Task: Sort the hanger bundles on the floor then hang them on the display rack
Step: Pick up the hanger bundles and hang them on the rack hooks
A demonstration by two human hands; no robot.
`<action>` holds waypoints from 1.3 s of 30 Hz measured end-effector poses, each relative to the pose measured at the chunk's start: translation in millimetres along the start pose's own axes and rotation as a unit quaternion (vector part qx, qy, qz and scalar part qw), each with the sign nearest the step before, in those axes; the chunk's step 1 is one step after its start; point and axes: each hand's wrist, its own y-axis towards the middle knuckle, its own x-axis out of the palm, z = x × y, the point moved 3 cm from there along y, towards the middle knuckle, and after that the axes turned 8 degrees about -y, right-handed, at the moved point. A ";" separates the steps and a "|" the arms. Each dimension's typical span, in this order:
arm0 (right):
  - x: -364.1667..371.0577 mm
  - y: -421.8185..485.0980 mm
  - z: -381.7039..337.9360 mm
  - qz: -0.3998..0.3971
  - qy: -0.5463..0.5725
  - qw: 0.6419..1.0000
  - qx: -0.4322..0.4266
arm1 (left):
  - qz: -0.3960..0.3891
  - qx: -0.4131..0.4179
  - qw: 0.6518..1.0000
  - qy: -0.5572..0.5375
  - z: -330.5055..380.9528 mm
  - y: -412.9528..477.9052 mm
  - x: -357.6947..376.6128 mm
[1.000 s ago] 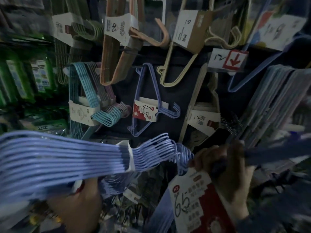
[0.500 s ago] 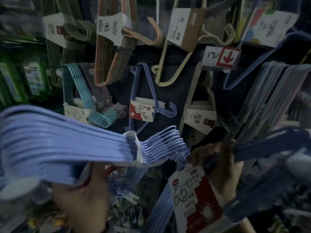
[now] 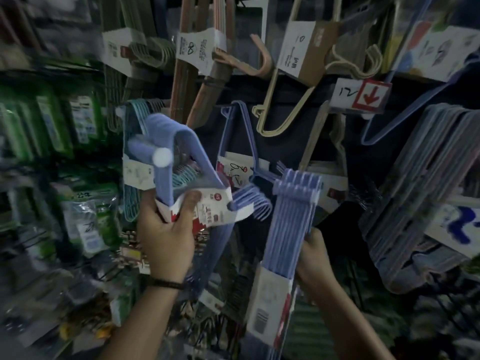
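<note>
Holding hanger bundles (image 3: 288, 229) up to display rack (image 3: 291, 141).
Left hand (image 3: 166, 229) and right hand (image 3: 314, 253) are clamping fingers on one each, ready for hanging.

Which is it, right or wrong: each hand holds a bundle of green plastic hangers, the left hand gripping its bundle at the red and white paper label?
Wrong on colour only: the head view shows light blue plastic hangers, not green. The left hand grips the left bundle at its red and white paper label; the right hand holds the right bundle.
</note>
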 end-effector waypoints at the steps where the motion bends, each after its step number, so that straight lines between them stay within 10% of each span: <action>1: -0.7 2.8 -2.6 -0.012 -0.027 1.000 -0.009 | -0.022 0.002 0.999 0.026 -5.9 1.8 -2.8; 14: 10.7 62.8 -58.0 -0.060 -0.300 0.951 -0.049 | -0.105 -0.044 0.974 0.197 -27.8 48.8 -49.4; 23: 55.3 100.6 -139.7 -0.018 -0.540 0.832 -0.126 | -0.110 0.042 0.945 0.304 7.9 84.9 -71.9; 39: 100.1 95.2 -166.4 0.039 -0.609 0.769 -0.190 | -0.098 0.070 0.942 0.314 26.5 93.4 -99.1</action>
